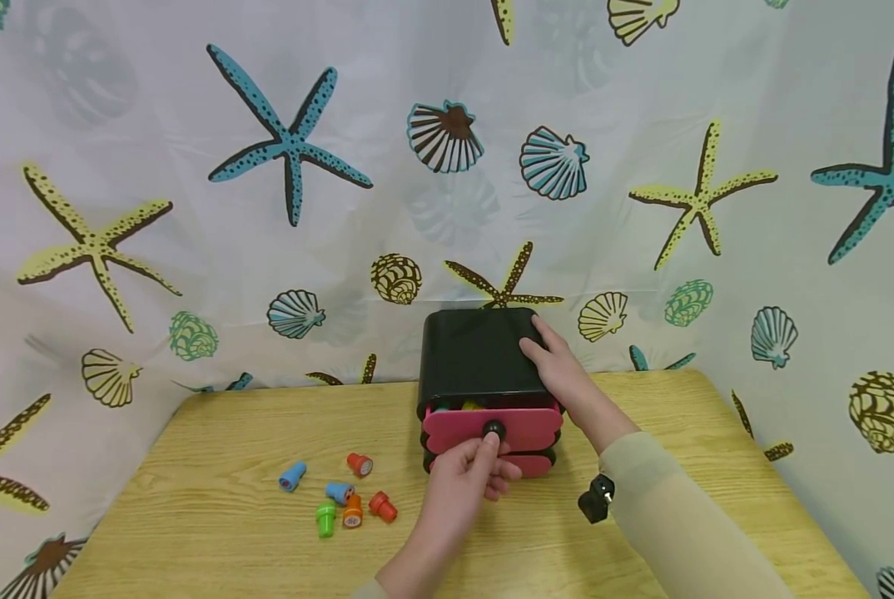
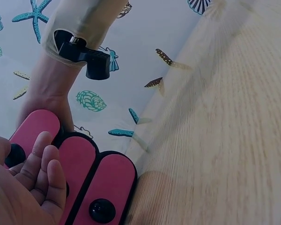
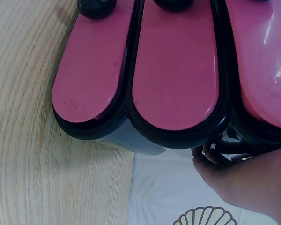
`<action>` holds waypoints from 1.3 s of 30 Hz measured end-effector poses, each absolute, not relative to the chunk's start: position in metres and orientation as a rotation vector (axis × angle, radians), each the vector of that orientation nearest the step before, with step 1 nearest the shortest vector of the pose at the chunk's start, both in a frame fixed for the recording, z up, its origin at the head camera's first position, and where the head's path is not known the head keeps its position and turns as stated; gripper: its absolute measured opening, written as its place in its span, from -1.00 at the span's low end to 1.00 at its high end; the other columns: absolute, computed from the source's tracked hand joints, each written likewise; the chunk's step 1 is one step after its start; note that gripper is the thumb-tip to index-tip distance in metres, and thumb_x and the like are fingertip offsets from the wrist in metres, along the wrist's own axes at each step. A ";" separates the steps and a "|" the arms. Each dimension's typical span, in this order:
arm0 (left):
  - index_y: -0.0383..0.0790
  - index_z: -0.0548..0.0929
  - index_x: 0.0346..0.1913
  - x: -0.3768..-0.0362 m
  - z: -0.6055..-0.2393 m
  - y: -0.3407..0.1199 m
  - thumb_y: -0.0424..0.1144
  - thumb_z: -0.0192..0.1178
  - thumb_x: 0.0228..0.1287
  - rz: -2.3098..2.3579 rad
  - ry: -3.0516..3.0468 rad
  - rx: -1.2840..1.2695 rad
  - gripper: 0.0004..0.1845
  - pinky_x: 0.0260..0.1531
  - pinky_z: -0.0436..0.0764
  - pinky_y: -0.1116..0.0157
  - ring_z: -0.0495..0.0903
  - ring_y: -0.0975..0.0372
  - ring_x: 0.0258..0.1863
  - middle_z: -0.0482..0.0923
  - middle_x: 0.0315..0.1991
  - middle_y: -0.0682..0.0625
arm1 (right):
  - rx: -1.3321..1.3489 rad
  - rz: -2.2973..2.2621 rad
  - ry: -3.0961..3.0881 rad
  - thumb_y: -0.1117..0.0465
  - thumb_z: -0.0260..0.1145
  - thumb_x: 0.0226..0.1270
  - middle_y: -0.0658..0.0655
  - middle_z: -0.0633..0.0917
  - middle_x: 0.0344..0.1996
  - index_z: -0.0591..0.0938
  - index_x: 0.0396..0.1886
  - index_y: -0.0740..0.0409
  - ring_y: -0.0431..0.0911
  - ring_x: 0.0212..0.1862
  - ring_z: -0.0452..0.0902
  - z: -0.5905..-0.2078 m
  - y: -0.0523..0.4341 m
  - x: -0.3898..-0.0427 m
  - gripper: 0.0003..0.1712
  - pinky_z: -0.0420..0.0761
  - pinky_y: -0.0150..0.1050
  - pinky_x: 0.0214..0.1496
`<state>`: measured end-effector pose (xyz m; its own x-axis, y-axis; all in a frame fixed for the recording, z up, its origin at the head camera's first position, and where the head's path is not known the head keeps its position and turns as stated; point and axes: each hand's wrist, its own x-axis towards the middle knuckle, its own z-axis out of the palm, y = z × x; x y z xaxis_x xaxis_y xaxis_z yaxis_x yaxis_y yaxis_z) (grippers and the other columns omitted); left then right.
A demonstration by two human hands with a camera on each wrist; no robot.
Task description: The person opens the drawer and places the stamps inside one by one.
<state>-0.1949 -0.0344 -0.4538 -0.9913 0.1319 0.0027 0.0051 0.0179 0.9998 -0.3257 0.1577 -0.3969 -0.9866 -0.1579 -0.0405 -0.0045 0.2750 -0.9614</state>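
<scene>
Drawer box (image 1: 477, 353): a small black chest with three pink drawer fronts, standing at the back middle of the tabletop (image 1: 192, 532), close to the sea-print curtain (image 1: 192, 208).
Top drawer (image 1: 492, 426): stood partly pulled out — coloured pieces showed inside at its rear edge.
Left hand (image 1: 465, 478): fingers curled round the black knob (image 1: 494, 430) of the top drawer, pinching it from the front.
Right hand (image 1: 559, 366): lay flat on the right side of the box's top, fingers straight and pressing down — steadying it.
Lower drawers (image 2: 110, 185): both sat flush in the box, their knobs untouched.
Stamps (image 1: 342, 495): six small coloured pieces — blue, red, orange, green — lay loose on the tabletop to the left of the box, well apart from either hand.
Step in hand: judged to be the working of the top drawer by its knob, whether in or out cannot be told.
Next move: would call for a straight push or pull along the drawer's run, with the box held firm so it would not slide.
</scene>
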 end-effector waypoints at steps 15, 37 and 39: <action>-0.33 0.79 0.09 -0.209 -0.454 -0.032 0.14 0.15 0.74 2.164 2.147 0.093 -0.47 -0.22 0.72 0.27 0.73 0.17 -0.31 0.84 -0.25 -0.06 | -0.168 -1.784 2.428 -0.13 0.01 0.85 0.14 -0.15 0.83 -0.07 0.88 -0.18 0.15 0.80 -0.33 -0.397 0.158 -0.327 -0.18 -0.09 0.27 0.75; -0.34 0.77 0.12 -0.206 -0.454 -0.027 0.14 0.13 0.75 2.222 2.128 0.074 -0.46 -0.25 0.70 0.32 0.73 0.16 -0.30 0.85 -0.20 -0.10 | -0.095 -1.804 2.368 -0.13 0.00 0.86 0.15 -0.15 0.83 -0.08 0.88 -0.24 0.20 0.80 -0.30 -0.394 0.156 -0.324 -0.19 -0.05 0.32 0.74; -0.34 0.77 0.12 -0.206 -0.453 -0.026 0.14 0.13 0.75 2.221 2.120 0.063 -0.46 -0.24 0.70 0.32 0.73 0.17 -0.30 0.85 -0.20 -0.09 | -0.066 -1.827 2.321 -0.12 0.01 0.86 0.15 -0.14 0.83 -0.09 0.87 -0.27 0.21 0.80 -0.26 -0.392 0.156 -0.322 -0.19 -0.03 0.32 0.73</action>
